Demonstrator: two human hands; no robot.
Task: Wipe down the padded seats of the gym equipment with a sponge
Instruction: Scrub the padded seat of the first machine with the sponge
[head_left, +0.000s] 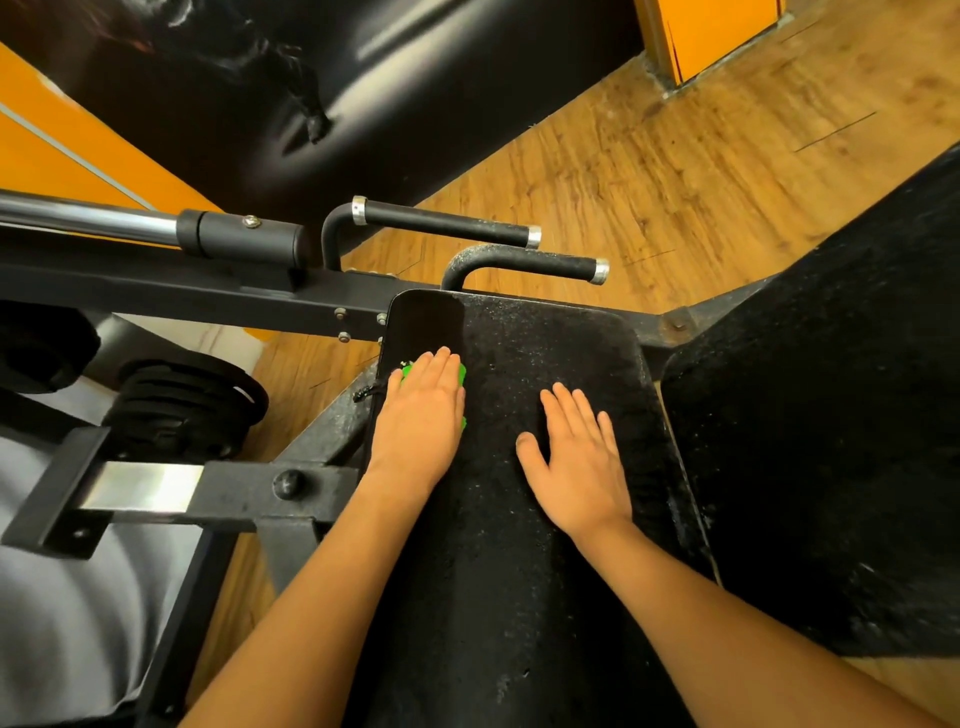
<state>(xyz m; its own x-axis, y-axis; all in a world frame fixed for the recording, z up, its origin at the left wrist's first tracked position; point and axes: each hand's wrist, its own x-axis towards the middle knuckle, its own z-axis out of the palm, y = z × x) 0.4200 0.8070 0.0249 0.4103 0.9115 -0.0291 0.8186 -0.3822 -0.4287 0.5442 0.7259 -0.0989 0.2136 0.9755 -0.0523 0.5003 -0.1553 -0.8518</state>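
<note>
Both forearms reach straight out over the black padded seat (545, 364), palms down. The left hand (421, 410) lies flat with straight fingers pressing a green sponge (460, 373) onto the seat's left side, beside a darker, glossier strip of the pad (423, 325). The right hand (576, 452) rests open on the dusty middle of the seat, fingers slightly spread, holding nothing; no writing shows.

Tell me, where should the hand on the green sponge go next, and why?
Probably slide the left hand, pressing the green sponge flat, sideways to the right across the padded seat. Only the seat's far left corner looks dark and wiped; the rest looks dusty grey. The right hand lies flat on that dusty part, so it may need to lift away first.
</note>
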